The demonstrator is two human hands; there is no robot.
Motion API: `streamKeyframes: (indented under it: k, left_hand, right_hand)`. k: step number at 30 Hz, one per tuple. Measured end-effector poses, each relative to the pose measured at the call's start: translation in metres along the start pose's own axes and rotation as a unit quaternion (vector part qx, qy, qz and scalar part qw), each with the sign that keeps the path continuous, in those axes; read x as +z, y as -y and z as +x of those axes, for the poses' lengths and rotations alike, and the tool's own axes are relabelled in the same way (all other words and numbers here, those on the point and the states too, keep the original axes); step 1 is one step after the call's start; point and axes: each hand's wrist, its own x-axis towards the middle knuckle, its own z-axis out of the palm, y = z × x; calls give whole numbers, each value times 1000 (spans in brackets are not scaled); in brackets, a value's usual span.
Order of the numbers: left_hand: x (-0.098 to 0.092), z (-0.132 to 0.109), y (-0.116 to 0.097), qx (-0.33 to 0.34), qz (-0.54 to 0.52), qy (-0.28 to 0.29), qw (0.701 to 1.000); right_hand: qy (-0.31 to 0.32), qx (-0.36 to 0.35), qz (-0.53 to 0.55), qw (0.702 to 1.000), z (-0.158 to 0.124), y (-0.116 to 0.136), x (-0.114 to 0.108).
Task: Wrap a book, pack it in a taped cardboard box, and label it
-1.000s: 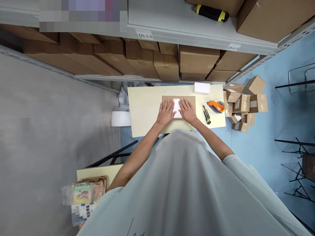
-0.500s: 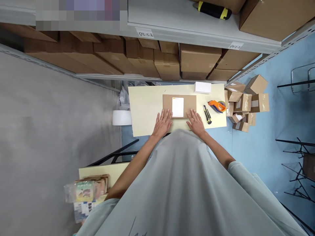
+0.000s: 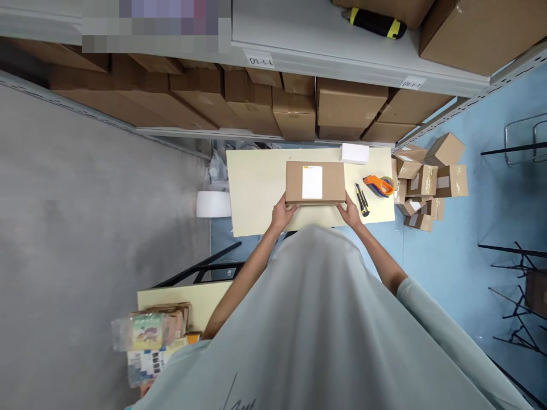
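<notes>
A brown cardboard box point(image 3: 333, 183) with a white label point(image 3: 312, 182) on its top is over the pale yellow table point(image 3: 256, 193). My left hand point(image 3: 282, 214) grips its near left corner, and my right hand point(image 3: 350, 213) grips the near right corner. The fingertips are partly hidden by the box sides. A black and yellow cutter point(image 3: 362, 200) lies just right of my right hand. Beyond it is an orange tape dispenser point(image 3: 379, 185). A small white box point(image 3: 354, 153) stands at the table's far edge.
Shelves point(image 3: 359, 62) packed with cartons rise beyond the table, with another cutter point(image 3: 378, 23) on the upper one. Taped boxes point(image 3: 427, 179) are piled on the right. A white cylinder point(image 3: 212, 204) adjoins the table's left end. Bagged items point(image 3: 147, 333) lie on a lower-left table.
Both hands have gone from lying flat with spread fingers at the box's near edge to gripping its sides. The box looks raised and tilted, its near side now showing.
</notes>
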Motion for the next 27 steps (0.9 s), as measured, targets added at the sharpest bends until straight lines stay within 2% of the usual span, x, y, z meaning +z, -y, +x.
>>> streamKeyframes:
  k: [5,7,10,15,20,23,27]
  left_hand:
    - [-18,-13,-26,102,-26,-69,992]
    - [-24,-12,-37,104,-18,-95,990]
    - [-30,-6,-46,71,36,-108,991]
    - [-29,8,-40,13,95,-104,990]
    - [-25,19,-28,-2,67,-98,993]
    - [-28,18,-21,10,16,-61,998]
    - [-35,4,-6,16,-53,13,998]
  right_hand:
    - [-89,-9,-27,996,7,37,-23]
    - [-108,1,-52,993,16,50,-28]
    - [-98,13,-91,991,36,58,-29]
    - [-41,49,-105,992,59,44,-17]
    - [-29,59,-90,994,64,29,-14]
    - [1,60,-31,998,60,23,-22]
    - [23,96,47,994,42,13,-33]
